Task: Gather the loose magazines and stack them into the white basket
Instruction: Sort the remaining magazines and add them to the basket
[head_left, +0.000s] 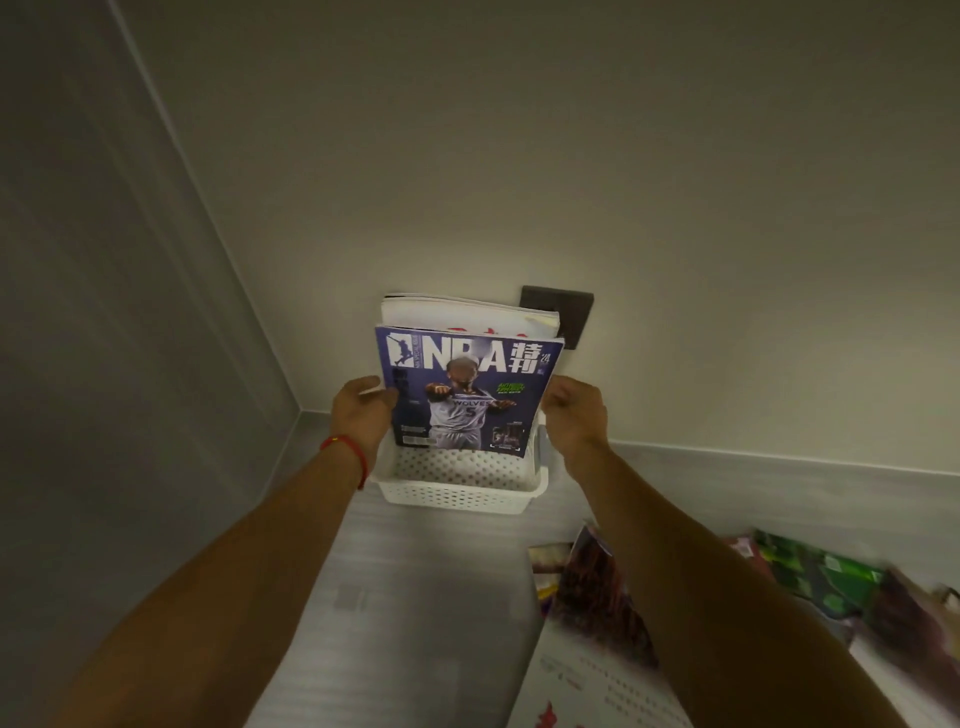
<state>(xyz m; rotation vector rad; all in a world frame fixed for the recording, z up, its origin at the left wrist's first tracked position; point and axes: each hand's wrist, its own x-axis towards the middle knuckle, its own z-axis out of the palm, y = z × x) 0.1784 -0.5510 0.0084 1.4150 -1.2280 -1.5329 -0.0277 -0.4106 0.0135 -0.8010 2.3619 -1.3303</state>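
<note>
a blue basketball magazine (467, 395) stands upright in the white basket (462, 491), cover facing the camera. directly behind it, at its 12 o'clock, another magazine (467, 312) with a white cover stands upright too, its top edge showing above. the basket is perforated plastic and sits against the wall. loose magazines (597, 587) lie scattered at the basket's 4 o'clock, overlapping and blurred.

Beyond my fingers (382, 397) rose a plain cream wall (571, 156), brightest just above them and dim toward the edges. A dark switch plate (563, 306) sat on it, up and right of my fingers. Left of them a grey wall (104, 312) met it in a corner. Below my fingers lay the pale grey bench (441, 571).
</note>
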